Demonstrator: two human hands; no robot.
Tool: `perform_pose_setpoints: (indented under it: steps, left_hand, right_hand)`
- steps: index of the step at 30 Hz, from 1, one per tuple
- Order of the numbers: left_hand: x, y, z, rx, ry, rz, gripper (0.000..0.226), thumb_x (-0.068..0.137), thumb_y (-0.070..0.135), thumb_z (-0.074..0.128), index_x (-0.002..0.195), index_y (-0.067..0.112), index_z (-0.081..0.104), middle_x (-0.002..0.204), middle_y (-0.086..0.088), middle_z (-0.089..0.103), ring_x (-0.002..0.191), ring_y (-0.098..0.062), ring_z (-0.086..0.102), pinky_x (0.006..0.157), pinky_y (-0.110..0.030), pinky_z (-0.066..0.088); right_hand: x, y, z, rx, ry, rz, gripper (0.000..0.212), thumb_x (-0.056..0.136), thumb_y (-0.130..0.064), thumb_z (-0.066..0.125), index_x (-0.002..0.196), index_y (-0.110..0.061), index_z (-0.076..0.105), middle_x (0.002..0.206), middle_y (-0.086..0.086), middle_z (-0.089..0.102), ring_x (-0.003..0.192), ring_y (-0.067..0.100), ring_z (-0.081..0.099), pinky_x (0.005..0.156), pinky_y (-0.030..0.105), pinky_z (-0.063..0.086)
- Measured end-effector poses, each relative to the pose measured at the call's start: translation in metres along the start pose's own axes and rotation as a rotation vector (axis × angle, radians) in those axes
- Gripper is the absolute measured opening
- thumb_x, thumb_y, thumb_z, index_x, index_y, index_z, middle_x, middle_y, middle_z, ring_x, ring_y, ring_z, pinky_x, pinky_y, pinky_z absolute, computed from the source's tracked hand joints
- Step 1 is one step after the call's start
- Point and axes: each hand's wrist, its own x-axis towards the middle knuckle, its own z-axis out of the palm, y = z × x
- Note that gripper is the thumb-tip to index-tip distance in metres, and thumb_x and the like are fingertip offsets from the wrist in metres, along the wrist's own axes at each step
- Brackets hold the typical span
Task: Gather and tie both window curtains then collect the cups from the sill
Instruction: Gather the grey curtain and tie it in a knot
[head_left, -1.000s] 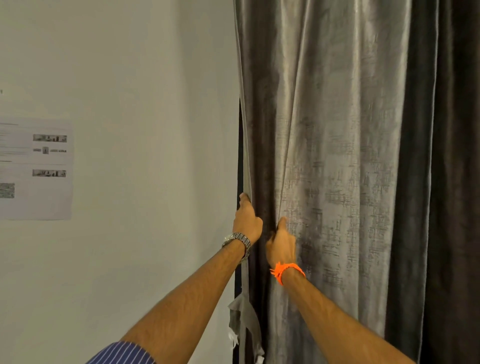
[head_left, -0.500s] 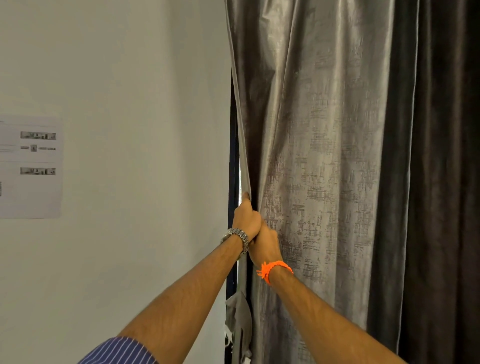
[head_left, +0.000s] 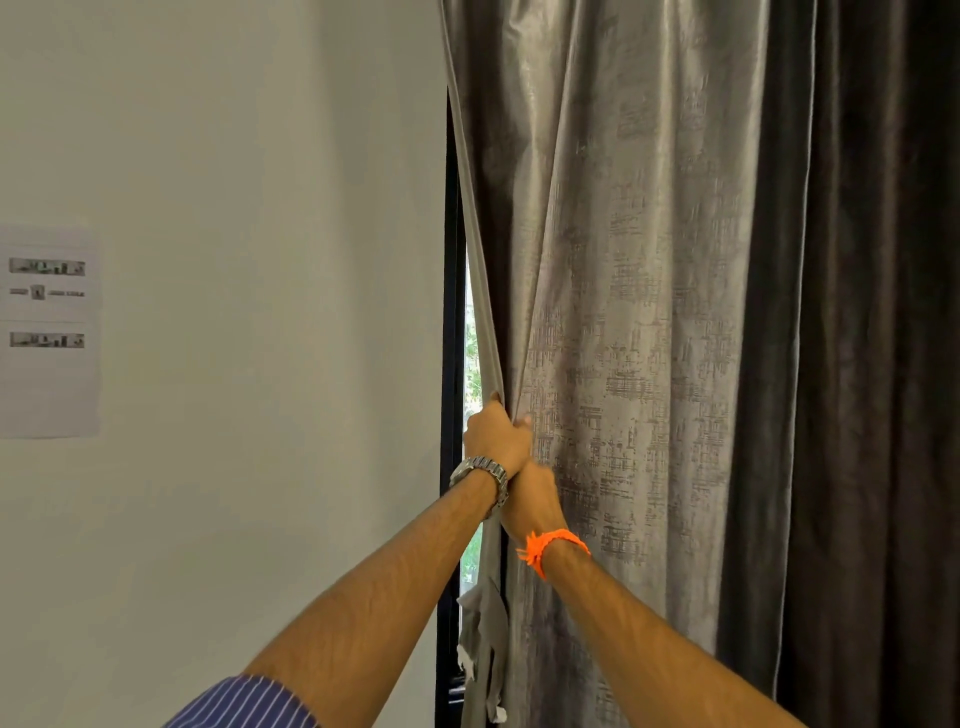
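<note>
Both forearms are reaching up and forward, wrists touching. Left hand is clenching the grey curtain at its left edge, beside the dark window frame. Right hand is sitting just below, fingers hidden; its grip cannot be told. Cups are out of view.

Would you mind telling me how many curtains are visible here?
2: a grey patterned curtain at centre, gripped at its left edge, and a darker curtain at the right. More may hang beyond the frame.
</note>
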Motion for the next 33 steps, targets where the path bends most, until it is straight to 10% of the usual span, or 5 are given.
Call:
perform_pose_setpoints:
  steps: [6,13,19,23,33]
  left_hand:
    - [0.003,0.001,0.010,0.166,0.020,0.029,0.022,0.092,0.009,0.054,0.114,0.008,0.058,0.101,-0.011,0.067,0.077,-0.024,0.063,0.067,-0.030,0.054]
    - [0.014,-0.003,0.020,0.193,0.023,0.045,0.020,0.093,0.009,0.053,0.113,0.006,0.058,0.095,-0.009,0.066,0.067,-0.017,0.054,0.056,-0.023,0.046]
    - [0.020,-0.001,0.032,0.250,0.003,0.088,0.017,0.094,0.009,0.049,0.108,0.001,0.057,0.096,-0.014,0.064,0.061,-0.014,0.045,0.060,-0.027,0.041]
    - [0.018,0.009,0.040,0.256,-0.003,0.075,0.018,0.093,0.008,0.048,0.107,0.000,0.056,0.097,-0.016,0.065,0.072,-0.025,0.055,0.063,-0.032,0.045]
    - [0.008,0.028,0.061,0.263,-0.001,0.070,0.016,0.095,0.009,0.047,0.107,0.002,0.056,0.097,-0.013,0.065,0.077,-0.027,0.061,0.068,-0.035,0.052]
  right_hand:
    - [-0.008,0.016,-0.009,0.225,0.070,-0.059,0.016,0.089,-0.007,0.052,0.104,-0.011,0.058,0.089,0.004,0.070,0.066,0.006,0.058,0.058,0.016,0.047]
    - [-0.005,0.050,-0.033,0.425,0.187,0.003,0.050,0.089,-0.019,0.056,0.137,-0.015,0.045,0.130,0.008,0.061,0.117,0.023,0.061,0.097,0.030,0.050]
    - [-0.002,0.074,-0.075,0.128,0.735,0.015,0.034,0.082,-0.015,0.062,0.112,-0.028,0.055,0.083,-0.003,0.074,0.069,0.022,0.070,0.058,0.026,0.049]
    - [0.004,0.096,-0.098,0.070,0.904,0.020,0.040,0.074,-0.015,0.070,0.109,-0.029,0.056,0.091,-0.001,0.062,0.088,0.021,0.054,0.078,0.036,0.047]
    - [0.017,0.137,-0.097,0.528,0.582,0.311,0.112,0.052,-0.048,0.089,0.140,-0.015,0.027,0.143,0.010,0.043,0.128,0.033,0.045,0.104,0.049,0.042]
